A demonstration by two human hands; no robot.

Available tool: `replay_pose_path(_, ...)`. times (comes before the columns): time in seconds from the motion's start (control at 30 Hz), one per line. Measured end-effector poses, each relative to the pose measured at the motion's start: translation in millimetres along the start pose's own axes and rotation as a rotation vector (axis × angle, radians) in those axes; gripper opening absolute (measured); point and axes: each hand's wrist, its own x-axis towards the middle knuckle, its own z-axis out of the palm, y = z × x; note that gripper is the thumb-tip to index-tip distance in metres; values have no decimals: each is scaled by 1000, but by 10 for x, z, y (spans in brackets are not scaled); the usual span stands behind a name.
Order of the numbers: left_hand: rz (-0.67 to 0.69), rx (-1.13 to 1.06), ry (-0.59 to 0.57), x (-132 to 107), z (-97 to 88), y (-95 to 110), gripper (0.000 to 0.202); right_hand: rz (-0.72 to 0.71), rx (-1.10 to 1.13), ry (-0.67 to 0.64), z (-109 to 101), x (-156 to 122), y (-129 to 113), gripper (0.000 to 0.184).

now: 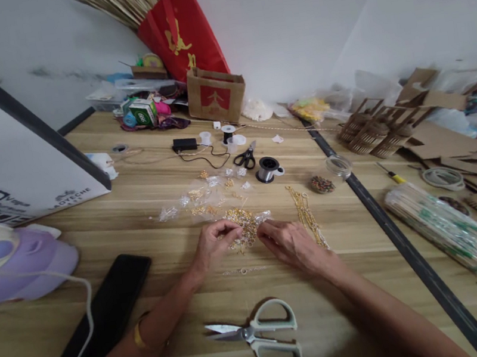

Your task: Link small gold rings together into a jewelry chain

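I saw both forearms reach forward, wrists low on the table (145, 217). The left hand (213, 244) curled, fingers pinched on the gold bead pile (242, 226); the right hand (287, 243) pinched its far edge, scissors (263, 334) lying behind both wrists

Both forearms bare, no sleeves in view. Left wrist carries a thin yellow band bracelet (137, 334). No rings or gloves discernible on left hand (213, 244) or right hand (289, 244).
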Motion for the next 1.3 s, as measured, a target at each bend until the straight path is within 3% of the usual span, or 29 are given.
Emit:
replay_pose_path(0.2, 62, 111, -52, -35, 22, 45, 18, 18, 10, 3, -37, -25, -13, 9)
replay_pose_path(0.33, 153, 193, -110, -108, 94, 130, 14, -20, 319, 89, -8, -55, -126, 29)
replay_pose_path(0.43, 185, 196, -125, -150, 139, 176, 13, -63, 529, 141, 28, -67, -201, 26)
replay_pose_path(0.5, 192, 188, -130, -162, 155, 189, 14, -58, 557, 164, 42, -70, -216, 18)
replay_pose_path(0.73, 196, 193, -114, -152, 146, 133, 15, -43, 410, 172, 62, -68, -153, 7)
replay_pose_path(1.03, 164, 225, -121, -113, 98, 123, 22, -68, 146, 174, 28, -53, -118, 15)
replay_pose_path(1.3, 177, 261, -123, -83, 78, 81, 20, -83, 108, 171, 61, -52, -116, 16)
